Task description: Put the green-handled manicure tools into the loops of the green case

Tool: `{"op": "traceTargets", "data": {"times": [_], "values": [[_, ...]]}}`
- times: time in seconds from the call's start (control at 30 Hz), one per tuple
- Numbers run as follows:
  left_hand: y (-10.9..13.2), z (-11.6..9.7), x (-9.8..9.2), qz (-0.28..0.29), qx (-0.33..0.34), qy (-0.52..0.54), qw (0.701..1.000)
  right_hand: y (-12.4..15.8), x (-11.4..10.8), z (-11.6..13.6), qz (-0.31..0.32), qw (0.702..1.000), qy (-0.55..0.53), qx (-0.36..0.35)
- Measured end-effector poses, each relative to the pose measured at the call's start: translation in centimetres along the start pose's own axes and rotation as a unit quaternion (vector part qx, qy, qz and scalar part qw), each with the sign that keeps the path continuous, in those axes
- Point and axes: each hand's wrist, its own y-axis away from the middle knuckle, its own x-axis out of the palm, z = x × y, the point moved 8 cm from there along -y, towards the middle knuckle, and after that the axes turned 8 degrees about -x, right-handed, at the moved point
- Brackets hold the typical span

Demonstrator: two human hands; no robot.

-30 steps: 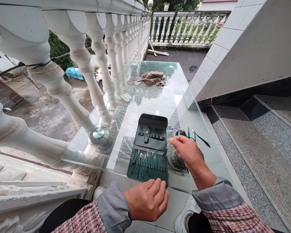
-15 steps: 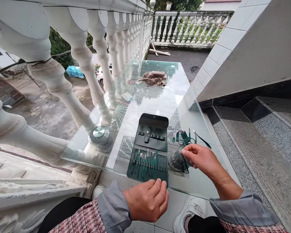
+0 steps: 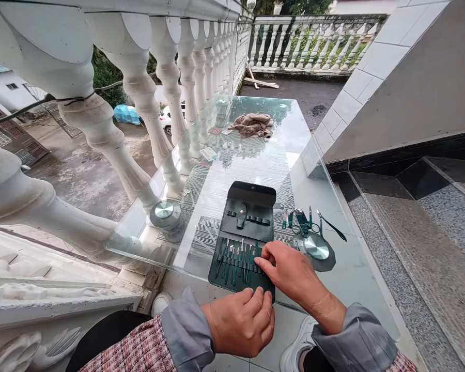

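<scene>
We see that the right hand (image 3: pixel 290 268) has just crossed leftward; half a second ago it was out beyond the right edge of the green manicure case (image 3: pixel 228 227), and now its thumb and fingertips are drawn near each other over the right end of the row of slender grooming tools (image 3: pixel 234 273); we cannot tell whether a tool is clamped between them, as the fingers cover that spot; the left hand (image 3: pixel 242 320) has kept its place at the case's lower right corner, fingers curled together, though we cannot tell if they pinch the edge

We judge that this brings both hands to the case and puts the work at its lower panel, where the tools sit in the loops; the case lies unfolded on the glass counter (image 3: pixel 351 281), its upper panel showing a snap sheath (image 3: pixel 241 214) and loops that look unfilled

To the right, apart from the case, we find the nail clippers (image 3: pixel 302 222), the scissors (image 3: pixel 313 226) and the cuticle nippers (image 3: pixel 335 232) loose on the glass; the right hand's move has left the round metal disc (image 3: pixel 316 248) near them in plain view; farther back, the brown cloth (image 3: pixel 251 125) lies crumpled, where it was
</scene>
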Motion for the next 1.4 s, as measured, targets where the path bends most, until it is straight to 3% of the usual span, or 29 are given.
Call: {"op": "traceTargets", "data": {"times": [0.23, 0.5, 0.7, 0.83, 1.0, 1.1, 1.2, 1.4], "values": [[0.1, -0.1, 0.2, 0.002, -0.007, -0.002, 1.000, 0.0, -0.6, -0.7, 0.031, 0.996, 0.088, 0.013], [-0.1, 0.1, -0.2, -0.015, -0.009, -0.001, 1.000, 0.3, -1.2, -1.4, 0.053, 0.992, 0.113, 0.008], [-0.2, 0.2, -0.3, -0.010, -0.008, 0.002, 1.000, 0.2, -0.8, -2.2, 0.075, 0.994, 0.067, 0.041], [-0.2, 0.1, -0.2, -0.005, -0.005, 0.001, 1.000, 0.3, -1.3, -2.9, 0.052, 0.997, 0.016, 0.053], [-0.1, 0.1, -0.2, -0.001, -0.005, -0.004, 1.000, 1.6, -4.0, -6.7, -0.021, 0.983, -0.121, 0.139], [-0.1, 0.2, -0.3, -0.004, -0.007, -0.003, 1.000, 2.8, -4.8, -8.6, -0.028, 0.974, -0.132, 0.184], [-0.1, 0.1, -0.1, 0.000, -0.005, -0.003, 1.000, 3.1, -4.2, -8.1, -0.021, 0.984, -0.111, 0.140], [-0.3, 0.1, 0.1, 0.003, -0.010, 0.001, 1.000, 2.3, -3.2, -4.0, -0.090, 0.996, 0.012, -0.013]]}}
